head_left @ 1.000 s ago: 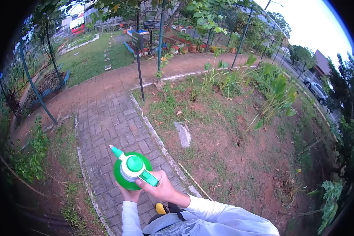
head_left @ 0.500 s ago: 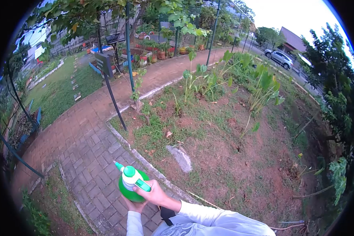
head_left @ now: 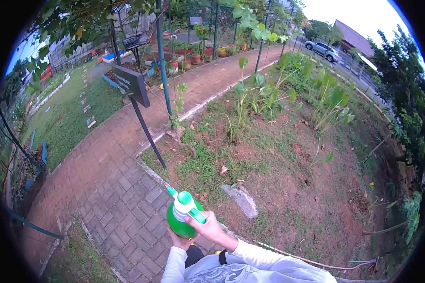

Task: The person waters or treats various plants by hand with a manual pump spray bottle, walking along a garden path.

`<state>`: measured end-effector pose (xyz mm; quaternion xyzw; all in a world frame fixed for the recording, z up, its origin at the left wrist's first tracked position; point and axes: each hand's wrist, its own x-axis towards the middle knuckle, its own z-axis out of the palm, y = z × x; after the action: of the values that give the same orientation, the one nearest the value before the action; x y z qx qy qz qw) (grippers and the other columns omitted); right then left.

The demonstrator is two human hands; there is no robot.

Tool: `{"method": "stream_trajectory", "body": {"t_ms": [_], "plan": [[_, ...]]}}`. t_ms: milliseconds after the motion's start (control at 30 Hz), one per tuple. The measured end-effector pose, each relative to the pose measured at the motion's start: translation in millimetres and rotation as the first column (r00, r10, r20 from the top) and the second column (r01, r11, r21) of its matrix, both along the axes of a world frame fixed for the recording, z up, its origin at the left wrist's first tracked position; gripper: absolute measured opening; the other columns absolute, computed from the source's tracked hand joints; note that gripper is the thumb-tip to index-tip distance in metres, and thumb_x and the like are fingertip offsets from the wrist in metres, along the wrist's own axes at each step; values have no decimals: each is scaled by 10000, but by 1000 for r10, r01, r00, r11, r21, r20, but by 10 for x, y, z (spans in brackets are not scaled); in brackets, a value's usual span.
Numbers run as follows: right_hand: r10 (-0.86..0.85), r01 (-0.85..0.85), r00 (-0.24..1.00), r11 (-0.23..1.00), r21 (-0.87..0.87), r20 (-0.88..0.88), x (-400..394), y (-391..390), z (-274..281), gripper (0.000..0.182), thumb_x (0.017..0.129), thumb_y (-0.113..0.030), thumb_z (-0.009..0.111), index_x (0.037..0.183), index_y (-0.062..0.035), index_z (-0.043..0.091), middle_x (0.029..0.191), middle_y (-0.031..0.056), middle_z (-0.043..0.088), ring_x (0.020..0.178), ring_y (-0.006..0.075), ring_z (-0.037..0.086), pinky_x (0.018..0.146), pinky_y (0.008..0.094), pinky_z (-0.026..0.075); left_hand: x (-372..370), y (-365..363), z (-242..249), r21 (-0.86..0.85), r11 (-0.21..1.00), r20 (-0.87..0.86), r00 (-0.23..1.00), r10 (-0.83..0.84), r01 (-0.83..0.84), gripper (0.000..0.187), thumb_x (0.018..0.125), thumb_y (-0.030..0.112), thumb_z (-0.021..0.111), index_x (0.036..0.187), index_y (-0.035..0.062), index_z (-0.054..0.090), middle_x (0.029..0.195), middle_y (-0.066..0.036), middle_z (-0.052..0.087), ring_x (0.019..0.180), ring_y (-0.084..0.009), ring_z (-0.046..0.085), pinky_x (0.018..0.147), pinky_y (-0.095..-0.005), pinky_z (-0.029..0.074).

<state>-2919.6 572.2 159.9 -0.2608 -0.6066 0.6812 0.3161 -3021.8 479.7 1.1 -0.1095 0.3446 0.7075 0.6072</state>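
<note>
A green pump spray bottle [head_left: 182, 217] with a white top and green nozzle is held in front of me, over the edge of a brick path. My right hand [head_left: 210, 228] grips its handle from above. My left hand [head_left: 179, 242] cups the bottle from below and is mostly hidden by it. The nozzle points up and left toward a slanted sign post [head_left: 146, 129]. Both sleeves are white.
A brick path [head_left: 108, 174] runs left and curves away. To the right lies a bed of soil and grass [head_left: 269, 170] with leafy plants [head_left: 264, 92], a flat stone [head_left: 243, 199], a green pole [head_left: 163, 56], potted plants far back, and a parked car [head_left: 322, 50].
The view has moved forward and turned right along the path. The sign post and garden bed are closer. Both hands still hold the bottle, which has shifted slightly right in view.
</note>
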Motion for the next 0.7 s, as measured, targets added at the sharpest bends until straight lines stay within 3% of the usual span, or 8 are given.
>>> {"method": "stream_trajectory", "body": {"t_ms": [167, 333, 367, 433, 500, 633, 700], "plan": [[-238, 250, 965, 961, -116, 111, -485, 423, 61, 313, 777, -229, 588, 535, -53, 499, 419, -27, 423, 351, 44, 374, 335, 210, 262, -493, 507, 62, -171, 942, 10, 956, -292, 290, 818, 670, 770, 158, 1262, 222, 291, 1251, -76, 359, 1105, -295, 385, 831, -533, 344], [-382, 410, 906, 898, -159, 182, -668, 848, -36, 417, 788, -232, 558, 424, -80, 422, 373, -5, 388, 325, 66, 368, 320, 218, 261, -805, 1022, -106, -184, 889, 77, 908, -412, 419, 776, 706, 738, 176, 1263, 210, 293, 1252, -78, 368, 1117, -284, 386, 847, -533, 338], [-392, 417, 899, 903, -106, 196, -705, 928, -60, 420, 801, -271, 538, 453, -74, 409, 380, -8, 368, 323, 67, 345, 318, 218, 249, -864, 1131, -151, -167, 874, 99, 890, -445, 456, 766, 715, 728, 184, 1266, 208, 291, 1259, -81, 362, 1124, -282, 381, 853, -534, 335], [-399, 425, 903, 884, -197, 156, -765, 1125, -173, 438, 819, -337, 499, 492, -65, 392, 385, -12, 337, 316, 72, 315, 315, 218, 236, -954, 1350, -97, -191, 862, 127, 882, -454, 470, 760, 722, 720, 199, 1273, 204, 285, 1269, -94, 349, 1141, -288, 366, 874, -539, 320], [-427, 463, 886, 826, -320, 181, -862, 1366, -162, 499, 838, -464, 387, 530, -71, 372, 389, -18, 292, 307, 76, 276, 310, 221, 221, -994, 1560, -186, -223, 804, 189, 833, -519, 552, 793, 711, 733, 186, 1277, 187, 281, 1256, -96, 374, 1120, -307, 393, 872, -533, 330], [-489, 541, 841, 751, -379, 231, -949, 1953, -270, 502, 845, -475, 357, 523, -91, 337, 388, -27, 254, 299, 85, 229, 304, 228, 183, -1083, 2044, -351, -116, 798, 161, 804, -573, 592, 799, 707, 734, 229, 1308, 208, 194, 1288, -109, 316, 1143, -323, 355, 877, -538, 327], [-512, 553, 833, 743, -377, 210, -984, 2203, -268, 499, 844, -478, 353, 526, -95, 330, 385, -25, 248, 299, 85, 218, 303, 227, 176, -1103, 2256, -434, -143, 798, 148, 810, -568, 586, 810, 700, 742, 224, 1310, 210, 181, 1292, -108, 307, 1136, -328, 360, 871, -534, 336]]}}
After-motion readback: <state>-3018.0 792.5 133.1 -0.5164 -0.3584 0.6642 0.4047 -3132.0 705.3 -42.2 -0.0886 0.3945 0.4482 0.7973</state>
